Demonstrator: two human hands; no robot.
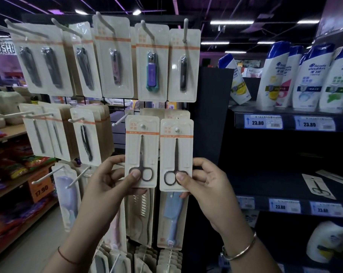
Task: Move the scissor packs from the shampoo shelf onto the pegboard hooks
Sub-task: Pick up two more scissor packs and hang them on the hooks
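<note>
Two cream scissor packs are up against the pegboard, one in each hand. My left hand pinches the bottom of the left scissor pack, thumb on the finger rings. My right hand pinches the bottom of the right scissor pack the same way. A white hook tip shows through the hang hole at the top of each pack. Another scissor pack lies flat on the dark shampoo shelf at the right, with a further pack behind it.
Nail clipper packs hang in the pegboard's top row, tweezer packs at middle left, comb packs below. Bare hooks jut out to the left of my left hand. Shampoo bottles stand on the upper right shelf.
</note>
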